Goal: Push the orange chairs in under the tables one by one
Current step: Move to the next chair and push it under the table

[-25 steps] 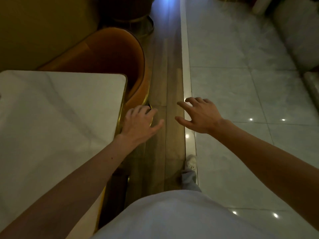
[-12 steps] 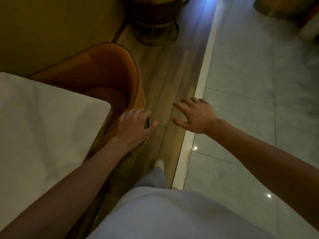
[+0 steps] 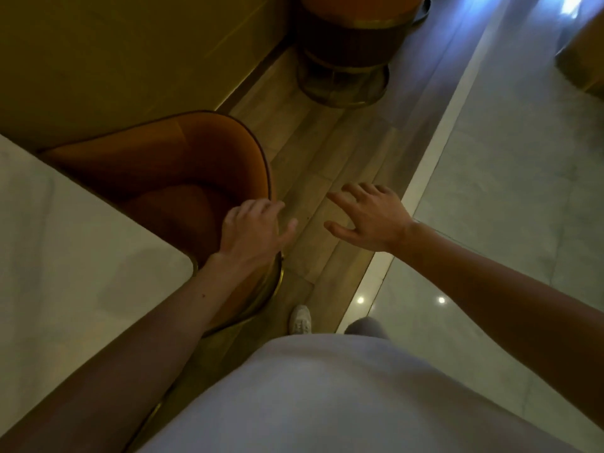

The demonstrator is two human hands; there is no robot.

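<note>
An orange tub chair [image 3: 183, 165] with a curved back and a gold base ring stands at the corner of a white marble table [image 3: 65, 250]; its seat lies partly under the tabletop. My left hand [image 3: 253, 232] rests over the chair's back rim at its right side, fingers spread and loosely bent. My right hand [image 3: 369, 219] hovers over the wooden floor strip to the right of the chair, fingers spread, touching nothing. A second orange chair [image 3: 353, 37] stands further ahead at the top of the view.
An olive wall [image 3: 114, 53] runs along the left behind the chair. A wooden floor strip [image 3: 320, 152] leads ahead, with pale glossy tiles [image 3: 506, 191] to its right. My shoe [image 3: 300, 318] and white shirt fill the bottom.
The view has swung left and moved forward along the chair. My left hand has gone from beside the table corner onto the chair's back rim. The right hand stays spread in the air.
</note>
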